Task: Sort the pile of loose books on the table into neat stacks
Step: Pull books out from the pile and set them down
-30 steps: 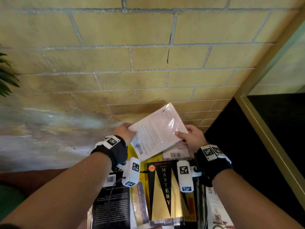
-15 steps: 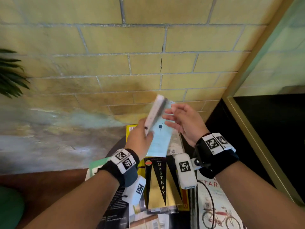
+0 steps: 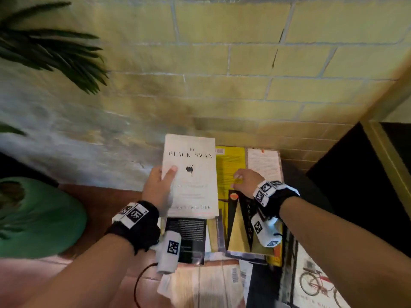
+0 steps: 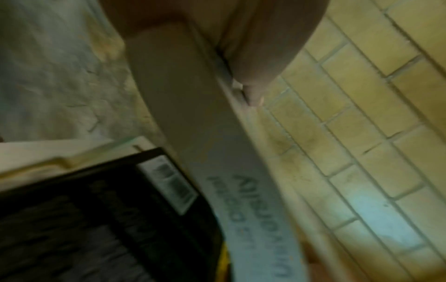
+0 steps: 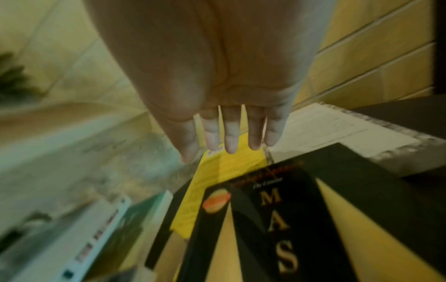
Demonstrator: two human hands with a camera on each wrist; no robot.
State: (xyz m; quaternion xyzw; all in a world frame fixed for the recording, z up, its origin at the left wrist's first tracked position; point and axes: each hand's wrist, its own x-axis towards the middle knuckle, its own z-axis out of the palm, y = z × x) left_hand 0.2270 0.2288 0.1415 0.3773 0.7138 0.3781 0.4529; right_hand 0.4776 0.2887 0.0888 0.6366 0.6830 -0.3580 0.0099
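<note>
While gripped left-handed: white book (image 3: 191,174)

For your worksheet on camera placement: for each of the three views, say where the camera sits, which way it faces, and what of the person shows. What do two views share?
Head: on the head, facing down; both forearms, left hand gripping white book, right hand.
Left wrist: along the palm at that book's spine.
Right wrist: along straight fingers over yellow book.
Shared: black-and-gold book, head and right wrist.

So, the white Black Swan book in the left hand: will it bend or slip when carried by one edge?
The white book looks like a thick paperback, so probably only slight sag. The left hand pinches one edge; its smooth cover might slip.
</note>
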